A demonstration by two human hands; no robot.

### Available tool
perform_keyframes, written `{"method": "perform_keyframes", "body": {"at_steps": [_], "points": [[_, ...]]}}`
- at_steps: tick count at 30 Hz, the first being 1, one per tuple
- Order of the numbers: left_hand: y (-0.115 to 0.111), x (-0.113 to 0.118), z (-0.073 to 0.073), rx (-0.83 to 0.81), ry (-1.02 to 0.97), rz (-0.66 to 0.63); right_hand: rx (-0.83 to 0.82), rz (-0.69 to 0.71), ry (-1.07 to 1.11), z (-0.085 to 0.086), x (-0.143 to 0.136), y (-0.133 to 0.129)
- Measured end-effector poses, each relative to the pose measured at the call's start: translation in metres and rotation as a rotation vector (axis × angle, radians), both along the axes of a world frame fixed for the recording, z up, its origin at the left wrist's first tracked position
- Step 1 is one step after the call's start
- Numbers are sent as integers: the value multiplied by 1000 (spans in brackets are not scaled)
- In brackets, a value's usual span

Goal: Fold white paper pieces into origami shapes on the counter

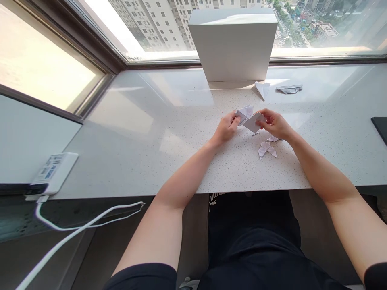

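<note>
Above the speckled white counter, my left hand (227,126) pinches the left side of a folded white paper piece (246,112). My right hand (273,123) is closed on the right edge of a flat, diamond-like folded paper (251,123), which overlaps or touches the first piece. Whether the two are joined I cannot tell. Below the hands lies a four-pointed folded paper (266,149). Another folded paper (273,139) is partly hidden under my right wrist.
A white box (234,48) stands at the window. Before it lie a pointed folded paper (263,89) and a narrow folded one (289,89). A white device (56,173) with a cable sits at the left edge; a dark flat object (381,128) lies far right.
</note>
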State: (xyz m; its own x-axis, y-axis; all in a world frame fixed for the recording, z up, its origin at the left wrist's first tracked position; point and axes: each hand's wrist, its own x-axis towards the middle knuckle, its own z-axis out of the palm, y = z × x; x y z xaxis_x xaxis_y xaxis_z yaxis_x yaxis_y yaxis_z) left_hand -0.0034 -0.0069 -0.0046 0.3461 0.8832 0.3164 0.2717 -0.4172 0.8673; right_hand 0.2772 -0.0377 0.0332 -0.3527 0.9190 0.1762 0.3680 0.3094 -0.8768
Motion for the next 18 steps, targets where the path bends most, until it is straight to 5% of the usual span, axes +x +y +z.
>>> {"method": "perform_keyframes", "body": {"at_steps": [8,18], "points": [[-17,7,15,36,69,-136,50,-85,-155,7,-4,-8],[-14,4,12,81,94,-184,127,-74,-242,-4,-5,-3]]}}
